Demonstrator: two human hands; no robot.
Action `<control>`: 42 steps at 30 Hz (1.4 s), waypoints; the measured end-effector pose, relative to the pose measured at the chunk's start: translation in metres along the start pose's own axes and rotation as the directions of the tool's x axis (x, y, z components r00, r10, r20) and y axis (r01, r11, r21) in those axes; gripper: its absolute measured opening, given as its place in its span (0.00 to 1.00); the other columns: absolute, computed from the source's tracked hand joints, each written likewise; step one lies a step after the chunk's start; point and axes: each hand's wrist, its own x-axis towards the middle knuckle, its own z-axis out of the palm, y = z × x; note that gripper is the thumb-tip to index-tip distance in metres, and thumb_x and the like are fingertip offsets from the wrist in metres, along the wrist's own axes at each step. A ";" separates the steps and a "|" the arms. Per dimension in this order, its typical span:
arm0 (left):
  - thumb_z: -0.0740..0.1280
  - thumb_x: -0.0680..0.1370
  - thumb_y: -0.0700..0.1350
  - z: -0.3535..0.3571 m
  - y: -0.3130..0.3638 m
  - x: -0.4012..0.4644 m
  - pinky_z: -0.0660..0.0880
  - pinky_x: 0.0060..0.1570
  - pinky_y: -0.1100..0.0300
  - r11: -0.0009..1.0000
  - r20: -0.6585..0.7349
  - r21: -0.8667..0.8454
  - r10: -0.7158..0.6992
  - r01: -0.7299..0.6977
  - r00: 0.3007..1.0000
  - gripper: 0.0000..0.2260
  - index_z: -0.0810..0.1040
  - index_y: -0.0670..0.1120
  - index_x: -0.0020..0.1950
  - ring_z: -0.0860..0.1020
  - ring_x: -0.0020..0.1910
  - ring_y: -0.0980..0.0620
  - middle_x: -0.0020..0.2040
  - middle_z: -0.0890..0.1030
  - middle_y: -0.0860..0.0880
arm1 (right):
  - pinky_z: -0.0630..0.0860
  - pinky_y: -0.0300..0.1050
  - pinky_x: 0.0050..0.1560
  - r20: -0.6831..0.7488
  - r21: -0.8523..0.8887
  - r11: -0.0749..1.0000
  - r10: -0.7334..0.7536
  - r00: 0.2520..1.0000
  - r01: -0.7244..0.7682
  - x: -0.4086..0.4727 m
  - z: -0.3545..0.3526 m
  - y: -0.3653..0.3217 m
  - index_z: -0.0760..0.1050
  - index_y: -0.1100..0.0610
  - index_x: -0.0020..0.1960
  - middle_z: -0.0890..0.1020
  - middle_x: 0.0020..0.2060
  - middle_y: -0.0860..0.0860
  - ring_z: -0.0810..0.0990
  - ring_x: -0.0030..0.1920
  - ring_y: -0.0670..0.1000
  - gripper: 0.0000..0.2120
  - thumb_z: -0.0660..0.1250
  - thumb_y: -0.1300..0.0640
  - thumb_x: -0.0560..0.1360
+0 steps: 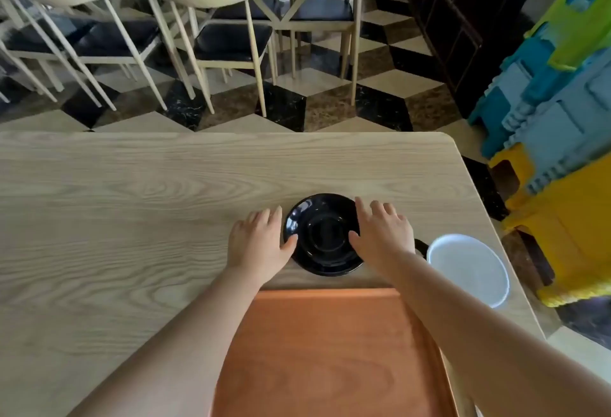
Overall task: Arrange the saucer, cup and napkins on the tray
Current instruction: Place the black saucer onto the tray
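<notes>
A black glossy saucer (324, 235) lies on the wooden table just beyond the far edge of an orange-brown tray (330, 350). My left hand (261, 241) sits at the saucer's left rim, thumb touching its edge, fingers spread. On the right rim rests my right hand (383, 235), with its thumb over the saucer's inner ring. To the right stands a cup (468, 268) with a white inside and a black handle pointing left, near the table's right edge. No napkins are visible.
The light wooden table (132, 201) stretches wide to the left. Its right edge is close to the cup. Beyond the table are chairs (228, 39) and another table on a checkered floor. Coloured plastic stools (562, 119) are stacked at the right.
</notes>
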 end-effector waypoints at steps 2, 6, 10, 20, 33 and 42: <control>0.66 0.73 0.52 0.001 0.003 0.002 0.73 0.44 0.52 0.999 0.049 -0.038 -0.035 0.037 0.998 0.22 0.73 0.42 0.62 0.76 0.54 0.44 0.52 0.79 0.45 | 0.71 0.50 0.50 0.069 0.075 0.997 -0.001 0.998 -0.005 0.002 0.002 -0.001 0.58 0.56 0.68 0.71 0.61 0.57 0.68 0.62 0.58 0.25 0.61 0.55 0.74; 0.65 0.73 0.45 0.006 0.012 0.002 0.71 0.40 0.54 0.968 0.104 -0.218 -0.102 0.123 0.989 0.11 0.74 0.44 0.54 0.75 0.51 0.46 0.49 0.77 0.47 | 0.73 0.53 0.51 0.120 0.267 0.963 -0.007 0.993 -0.026 0.004 0.006 0.004 0.59 0.57 0.68 0.72 0.58 0.60 0.70 0.59 0.60 0.26 0.64 0.62 0.73; 0.63 0.72 0.34 0.004 0.019 0.003 0.74 0.50 0.53 0.727 0.248 -0.582 -0.267 0.363 0.931 0.13 0.74 0.42 0.56 0.77 0.49 0.46 0.49 0.78 0.47 | 0.71 0.51 0.46 0.084 0.321 0.946 0.015 0.996 -0.041 0.005 0.006 0.004 0.62 0.61 0.64 0.74 0.54 0.61 0.74 0.53 0.61 0.22 0.64 0.65 0.71; 0.59 0.73 0.28 -0.037 -0.018 -0.046 0.78 0.31 0.67 0.273 0.493 -0.765 -0.334 0.583 0.804 0.23 0.72 0.45 0.66 0.79 0.44 0.49 0.57 0.75 0.44 | 0.72 0.44 0.43 0.033 0.647 0.762 0.007 0.999 -0.026 -0.029 -0.008 -0.019 0.78 0.55 0.53 0.83 0.45 0.52 0.79 0.45 0.57 0.18 0.62 0.68 0.67; 0.64 0.73 0.31 -0.057 -0.057 -0.130 0.77 0.34 0.66 0.410 0.526 -0.683 -0.297 0.604 0.797 0.24 0.73 0.50 0.66 0.81 0.36 0.52 0.48 0.77 0.51 | 0.81 0.44 0.43 0.133 0.845 0.526 -0.033 0.991 -0.096 -0.108 0.018 -0.046 0.78 0.46 0.53 0.82 0.42 0.36 0.81 0.38 0.40 0.23 0.65 0.68 0.65; 0.66 0.72 0.35 -0.046 -0.057 -0.151 0.79 0.34 0.61 0.534 0.549 -0.588 -0.288 0.608 0.784 0.25 0.72 0.53 0.66 0.83 0.33 0.48 0.49 0.80 0.52 | 0.82 0.51 0.42 0.177 0.866 0.478 -0.019 0.984 -0.146 -0.135 0.041 -0.045 0.78 0.40 0.49 0.84 0.42 0.40 0.82 0.42 0.45 0.24 0.65 0.68 0.66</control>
